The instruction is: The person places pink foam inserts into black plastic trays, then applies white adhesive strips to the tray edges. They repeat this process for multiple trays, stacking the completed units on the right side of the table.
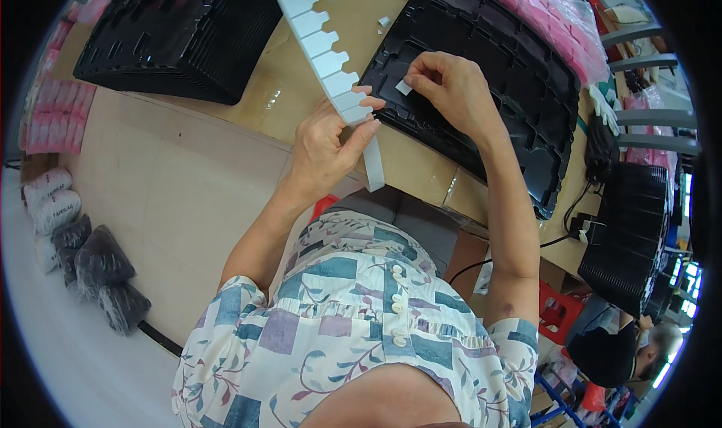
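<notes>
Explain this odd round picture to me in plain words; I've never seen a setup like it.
There is no machine here, only a person working with two bare hands. The view comes from a wide fisheye camera worn on the person's head and looking down, so straight edges bend toward the rim.

The left hand holds a long white strip with one notched edge. The right hand pinches a small white piece over a black molded tray; whether the piece touches the tray, I cannot tell.

On the brown tabletop, that tray lies to the right, and a stack of black trays stands to the left.
</notes>
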`<state>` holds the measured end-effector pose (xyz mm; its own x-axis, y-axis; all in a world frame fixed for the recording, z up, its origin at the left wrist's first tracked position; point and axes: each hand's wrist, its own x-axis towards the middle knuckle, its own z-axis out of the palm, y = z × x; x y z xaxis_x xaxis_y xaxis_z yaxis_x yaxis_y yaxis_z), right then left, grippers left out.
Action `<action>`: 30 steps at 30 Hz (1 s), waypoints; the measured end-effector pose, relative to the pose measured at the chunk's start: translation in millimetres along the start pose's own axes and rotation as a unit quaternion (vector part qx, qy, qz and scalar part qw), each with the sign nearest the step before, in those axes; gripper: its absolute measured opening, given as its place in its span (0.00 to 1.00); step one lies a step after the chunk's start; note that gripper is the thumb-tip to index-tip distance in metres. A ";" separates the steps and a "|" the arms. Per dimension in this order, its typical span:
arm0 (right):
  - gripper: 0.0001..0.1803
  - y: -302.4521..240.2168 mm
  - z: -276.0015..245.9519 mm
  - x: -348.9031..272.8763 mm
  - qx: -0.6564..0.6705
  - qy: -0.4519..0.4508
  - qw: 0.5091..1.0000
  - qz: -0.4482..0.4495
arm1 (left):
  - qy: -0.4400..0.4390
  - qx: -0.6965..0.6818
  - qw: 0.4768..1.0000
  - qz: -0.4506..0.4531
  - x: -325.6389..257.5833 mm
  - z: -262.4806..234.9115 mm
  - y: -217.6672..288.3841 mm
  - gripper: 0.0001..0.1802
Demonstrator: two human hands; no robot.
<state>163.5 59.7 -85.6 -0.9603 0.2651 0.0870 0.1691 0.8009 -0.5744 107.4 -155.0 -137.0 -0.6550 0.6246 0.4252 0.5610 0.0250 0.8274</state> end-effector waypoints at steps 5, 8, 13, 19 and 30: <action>0.09 -4.7 10.7 -6.0 -0.107 0.059 0.992 -0.012 | -0.013 0.005 1.000 -0.010 -1.4 -1.1 0.4 0.10; 0.09 -5.0 10.5 -6.5 -0.090 0.055 0.994 0.007 | -0.013 -0.016 0.999 -0.028 -2.4 -0.4 1.7 0.11; 0.08 -5.7 13.0 -2.4 -0.125 0.053 0.991 -0.001 | -0.006 -0.005 1.000 -0.023 -1.4 0.5 1.5 0.12; 0.07 -11.5 14.0 1.3 -0.152 0.047 0.987 -0.005 | 0.005 0.003 1.000 -0.012 -1.3 -0.6 0.9 0.13; 0.08 -15.7 21.3 0.7 -0.247 0.046 0.952 -0.173 | 0.002 -0.008 1.000 -0.022 -0.6 -1.6 0.5 0.13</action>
<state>155.5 35.9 -93.9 -0.9578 -0.0329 0.2856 -0.0483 0.9977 -0.0472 107.2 -156.6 -136.3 -0.6811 0.6196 0.3901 0.5238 0.0401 0.8509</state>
